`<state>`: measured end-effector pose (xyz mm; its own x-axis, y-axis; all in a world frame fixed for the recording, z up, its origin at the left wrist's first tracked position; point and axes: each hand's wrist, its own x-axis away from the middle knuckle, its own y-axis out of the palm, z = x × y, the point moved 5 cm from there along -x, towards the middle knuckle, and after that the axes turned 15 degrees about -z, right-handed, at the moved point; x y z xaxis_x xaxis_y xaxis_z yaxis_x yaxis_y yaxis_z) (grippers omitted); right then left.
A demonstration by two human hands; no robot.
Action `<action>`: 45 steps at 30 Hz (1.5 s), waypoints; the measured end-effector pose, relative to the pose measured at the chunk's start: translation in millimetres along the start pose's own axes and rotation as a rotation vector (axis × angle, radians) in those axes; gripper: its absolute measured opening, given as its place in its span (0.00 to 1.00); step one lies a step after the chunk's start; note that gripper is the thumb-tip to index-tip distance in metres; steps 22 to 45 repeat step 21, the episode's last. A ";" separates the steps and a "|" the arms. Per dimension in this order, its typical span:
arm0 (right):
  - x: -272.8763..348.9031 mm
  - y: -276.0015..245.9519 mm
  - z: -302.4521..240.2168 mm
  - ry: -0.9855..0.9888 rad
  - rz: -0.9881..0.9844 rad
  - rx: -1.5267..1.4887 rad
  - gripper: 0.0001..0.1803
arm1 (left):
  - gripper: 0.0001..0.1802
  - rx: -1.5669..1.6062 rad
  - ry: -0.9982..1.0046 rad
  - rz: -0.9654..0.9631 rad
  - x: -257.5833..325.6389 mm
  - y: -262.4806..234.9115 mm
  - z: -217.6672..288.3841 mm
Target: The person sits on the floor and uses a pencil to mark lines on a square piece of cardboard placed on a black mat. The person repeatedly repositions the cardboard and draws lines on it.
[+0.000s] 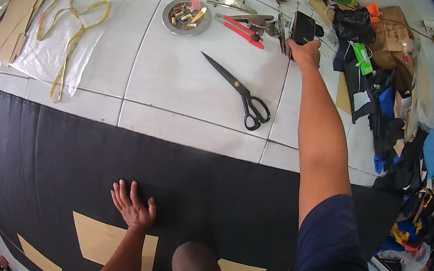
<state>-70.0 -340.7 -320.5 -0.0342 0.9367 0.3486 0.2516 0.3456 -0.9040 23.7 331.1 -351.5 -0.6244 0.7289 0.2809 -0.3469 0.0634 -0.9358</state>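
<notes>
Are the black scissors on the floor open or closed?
Closed. The black scissors lie flat on the white tiled floor, both blades together forming one point, handles side by side.

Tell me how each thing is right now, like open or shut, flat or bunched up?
Scissors: shut, lying flat on the tiled floor.
Red-handled pliers: handles apart.
Measuring tape: unrolled, looped.
Black fabric: spread flat.
Round metal tray: holds small bits.
Left hand: flat on the fabric, fingers spread.
Right hand: stretched out, gripping a black phone-like object.
</notes>
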 end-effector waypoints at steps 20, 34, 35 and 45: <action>661.8 28.5 251.5 -0.483 -1.182 -1.357 0.26 | 0.33 0.704 -0.080 -0.259 91.0 -133.1 9.0; 685.3 42.9 252.2 -0.463 -1.279 -1.297 0.24 | 0.33 0.701 -0.108 -0.222 116.9 -145.4 -7.6; 685.3 42.9 252.2 -0.463 -1.279 -1.297 0.24 | 0.33 0.701 -0.108 -0.222 116.9 -145.4 -7.6; 685.3 42.9 252.2 -0.463 -1.279 -1.297 0.24 | 0.33 0.701 -0.108 -0.222 116.9 -145.4 -7.6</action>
